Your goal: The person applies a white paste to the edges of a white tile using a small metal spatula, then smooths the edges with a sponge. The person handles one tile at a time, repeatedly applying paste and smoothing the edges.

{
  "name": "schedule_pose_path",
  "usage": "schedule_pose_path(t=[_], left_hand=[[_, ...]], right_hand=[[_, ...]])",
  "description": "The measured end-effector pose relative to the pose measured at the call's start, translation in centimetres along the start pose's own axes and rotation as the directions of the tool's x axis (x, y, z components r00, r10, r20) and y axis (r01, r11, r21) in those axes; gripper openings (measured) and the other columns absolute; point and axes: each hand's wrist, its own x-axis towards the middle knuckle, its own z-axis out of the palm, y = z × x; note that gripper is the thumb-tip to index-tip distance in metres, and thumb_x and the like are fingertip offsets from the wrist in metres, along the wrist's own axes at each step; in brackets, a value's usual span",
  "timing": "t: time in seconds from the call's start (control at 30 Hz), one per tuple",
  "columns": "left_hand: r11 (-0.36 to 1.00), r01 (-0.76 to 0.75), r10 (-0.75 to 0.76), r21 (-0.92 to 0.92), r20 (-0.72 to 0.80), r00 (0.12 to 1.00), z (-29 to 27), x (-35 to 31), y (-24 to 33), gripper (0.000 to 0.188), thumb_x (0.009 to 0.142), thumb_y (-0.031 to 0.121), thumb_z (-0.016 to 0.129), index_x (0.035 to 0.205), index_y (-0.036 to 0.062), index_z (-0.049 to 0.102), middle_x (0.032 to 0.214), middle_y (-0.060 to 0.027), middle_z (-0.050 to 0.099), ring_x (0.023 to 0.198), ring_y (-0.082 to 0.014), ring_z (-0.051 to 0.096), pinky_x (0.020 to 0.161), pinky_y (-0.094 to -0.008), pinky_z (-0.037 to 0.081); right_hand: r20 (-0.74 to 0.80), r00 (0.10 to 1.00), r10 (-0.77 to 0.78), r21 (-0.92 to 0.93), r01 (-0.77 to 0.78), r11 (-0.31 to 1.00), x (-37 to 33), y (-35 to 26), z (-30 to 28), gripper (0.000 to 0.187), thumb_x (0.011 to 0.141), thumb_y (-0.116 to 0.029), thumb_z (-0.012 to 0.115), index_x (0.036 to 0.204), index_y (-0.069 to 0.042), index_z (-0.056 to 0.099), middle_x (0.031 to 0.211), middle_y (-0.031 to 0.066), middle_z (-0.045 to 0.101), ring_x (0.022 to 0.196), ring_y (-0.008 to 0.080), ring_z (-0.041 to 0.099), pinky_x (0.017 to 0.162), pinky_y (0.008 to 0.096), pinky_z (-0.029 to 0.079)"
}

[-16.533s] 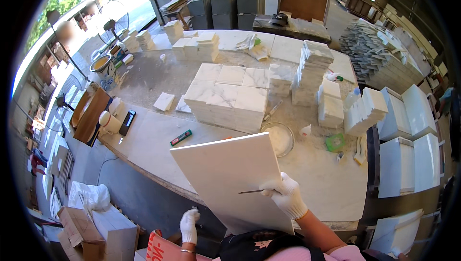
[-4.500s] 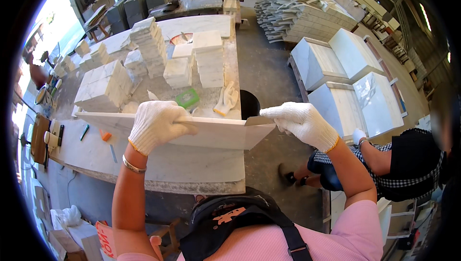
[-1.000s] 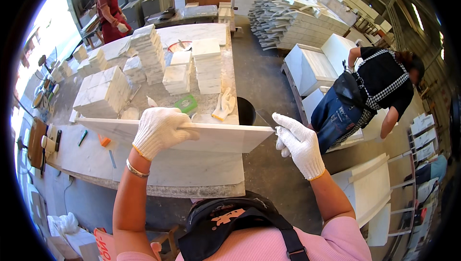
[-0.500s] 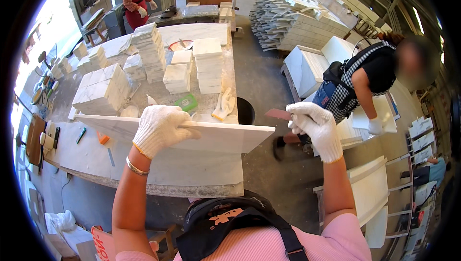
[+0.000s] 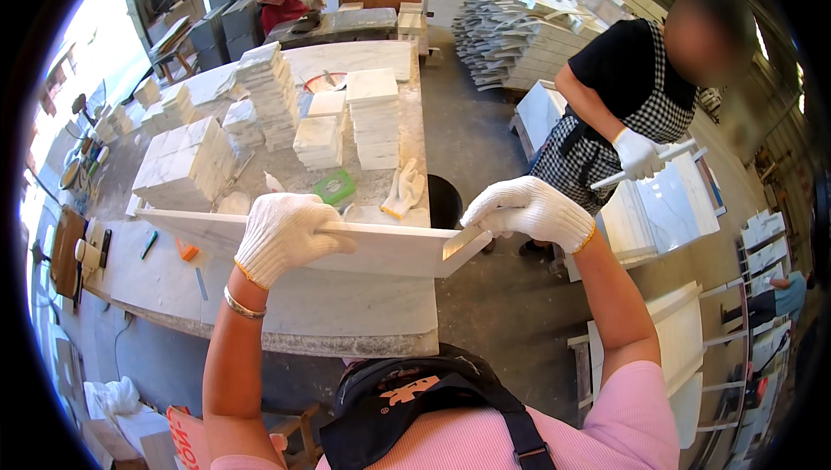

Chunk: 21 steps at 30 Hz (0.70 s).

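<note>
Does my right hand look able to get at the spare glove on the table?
Probably not as things stand: the right hand holds a thin strip. Otherwise, nothing seems to cover the spare glove, just past the white slab.

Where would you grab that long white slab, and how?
Probably by its long top edge, reaching down from above, like the left hand does. The white slab is tipped up, so that thin edge faces upward and a hand can close over it. I'd leave its right end alone: the right hand has a thin flat tool there.
</note>
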Motion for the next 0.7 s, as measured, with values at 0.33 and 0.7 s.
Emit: schedule_pose_path(t=[0.33, 0.7], left_hand=[[1.000, 0.017, -0.017, 0.014, 0.017, 1.000, -0.3, -0.1, 0.1, 0.030, 0.070, 0.051, 0.080, 0.075, 0.0211, 0.079, 0.071, -0.0037, 0.068, 0.066, -0.0269, 0.066, 0.060, -0.0394, 0.049], [1.000, 0.015, -0.015, 0.008, 0.000, 1.000, -0.1, 0.7, -0.6, 0.036, 0.070, 0.052, 0.080, 0.071, 0.0165, 0.076, 0.071, -0.0060, 0.068, 0.067, -0.0291, 0.067, 0.060, -0.0411, 0.049]], right_hand=[[-0.102, 0.995, -0.009, -0.008, 0.009, 1.000, -1.2, 0.1, 1.0, 0.026, 0.093, 0.003, 0.063, 0.114, -0.006, 0.075, 0.081, -0.0007, 0.066, 0.069, 0.0054, 0.054, 0.060, 0.0220, 0.045], [-0.364, 0.919, -0.149, -0.123, 0.112, 0.986, -2.2, 1.1, 5.2, 0.021, 0.099, -0.004, 0.061, 0.118, -0.006, 0.071, 0.081, -0.0027, 0.064, 0.065, 0.0035, 0.053, 0.057, 0.0198, 0.043]])
